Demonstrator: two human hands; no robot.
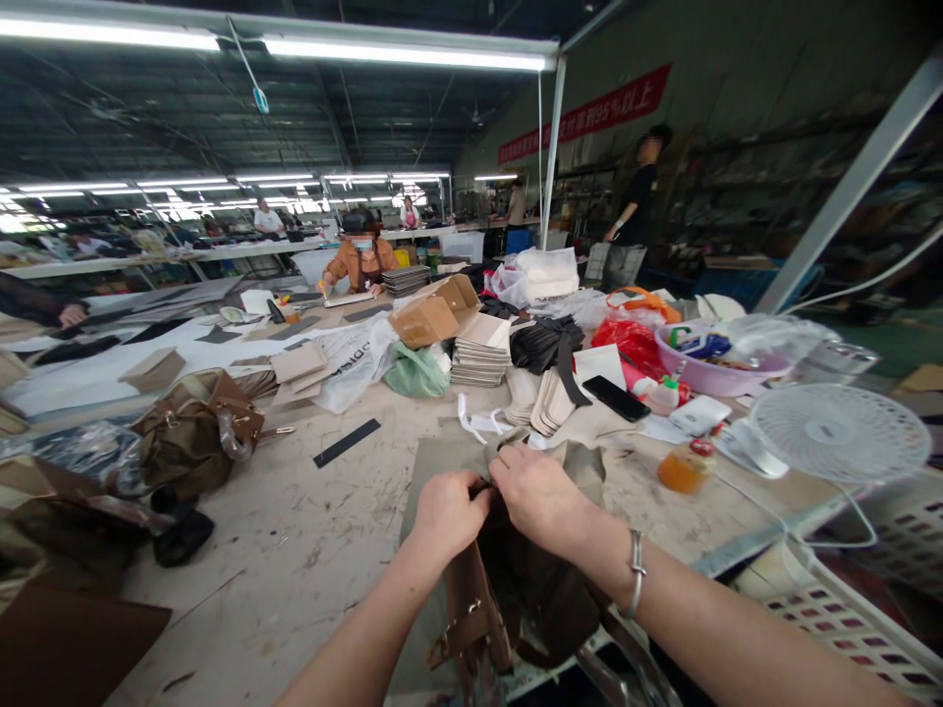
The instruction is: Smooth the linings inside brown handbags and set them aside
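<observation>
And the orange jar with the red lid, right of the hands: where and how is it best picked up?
Probably around the body of the jar, which is broader than its red lid; whether the lid is tight cannot be told. The grip would likely come best from the near left, across the tabletop, since the white fan and a cable lie on its right.

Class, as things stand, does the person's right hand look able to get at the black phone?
Probably yes: the black phone lies uncovered, a little beyond the right hand, and the way from above looks free. That hand would likely first need to leave the brown bag.
</observation>
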